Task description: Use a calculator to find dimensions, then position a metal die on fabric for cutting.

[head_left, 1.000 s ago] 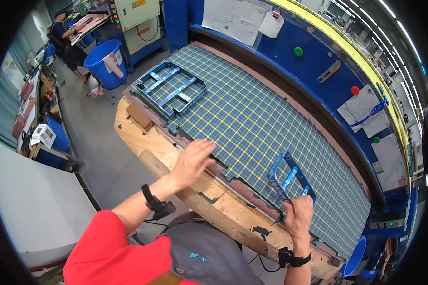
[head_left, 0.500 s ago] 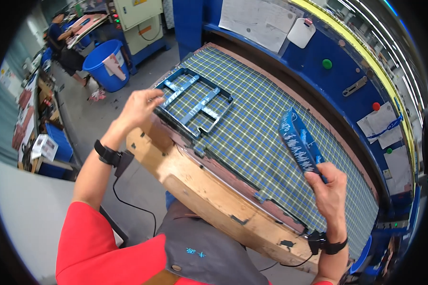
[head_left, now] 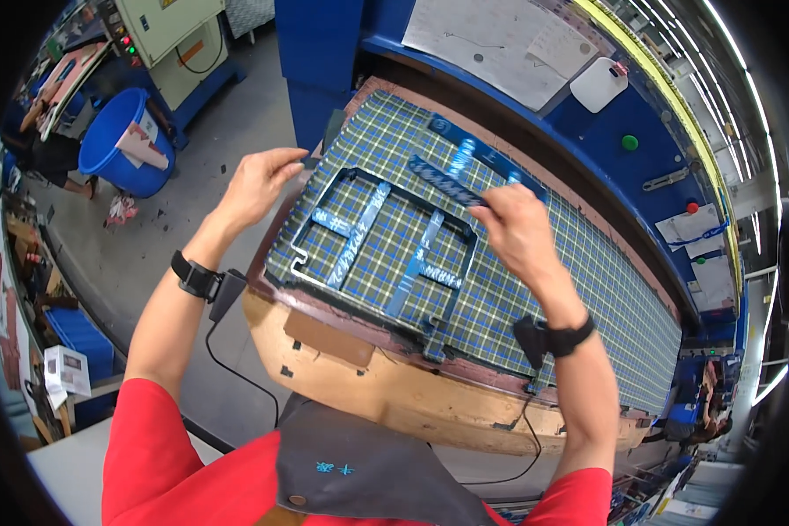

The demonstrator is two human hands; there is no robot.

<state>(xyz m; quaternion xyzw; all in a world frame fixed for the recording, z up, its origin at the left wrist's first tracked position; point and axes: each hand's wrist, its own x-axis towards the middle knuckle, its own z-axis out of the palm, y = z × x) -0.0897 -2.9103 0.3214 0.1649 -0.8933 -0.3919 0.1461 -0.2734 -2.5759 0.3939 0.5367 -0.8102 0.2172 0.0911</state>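
Note:
My right hand [head_left: 522, 230] is closed on the near bar of a blue cutting die [head_left: 447, 181]. This die is tilted over the far left part of the checked fabric [head_left: 570, 289], and its long far bar reaches behind my fingers. A second blue cutting die [head_left: 355, 232], a frame with cross strips, lies flat on the fabric near the front left edge. My left hand [head_left: 259, 186] is at the fabric's left edge, thumb and fingers drawn together. A small dark bit shows at its fingertips; what it is cannot be made out.
A wooden ledge [head_left: 359, 394] borders the work surface on my side. Behind the fabric rises a blue machine [head_left: 526, 123] with papers and coloured buttons. A blue bin [head_left: 118, 149] stands on the floor at left, near another person [head_left: 39, 149]. Black cables hang from my wrist straps.
My right hand has carried its die from the right over to the far left, behind the flat die. The view has shifted, and my left hand now appears farther from the flat die.

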